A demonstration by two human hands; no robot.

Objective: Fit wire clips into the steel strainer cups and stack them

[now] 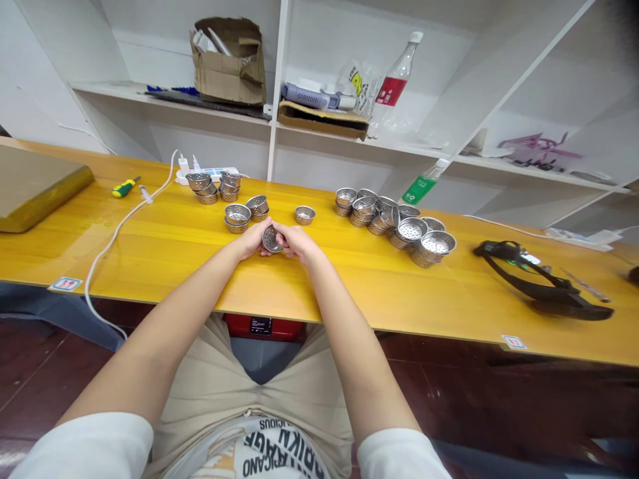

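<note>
Between my two hands a small perforated metal cup is held tilted, its holed inside facing me. My left hand wraps its left side, and my right hand grips its right edge. Just behind them stand stacked cups and another short stack. A single cup sits upright behind my right hand. Farther back left are more stacked cups. A large group of stacked cups stands to the right.
On the yellow table lie a green screwdriver, a white cable and a black headset. A green-labelled bottle stands behind the right cups. Shelves hold a cardboard box and a red-labelled bottle.
</note>
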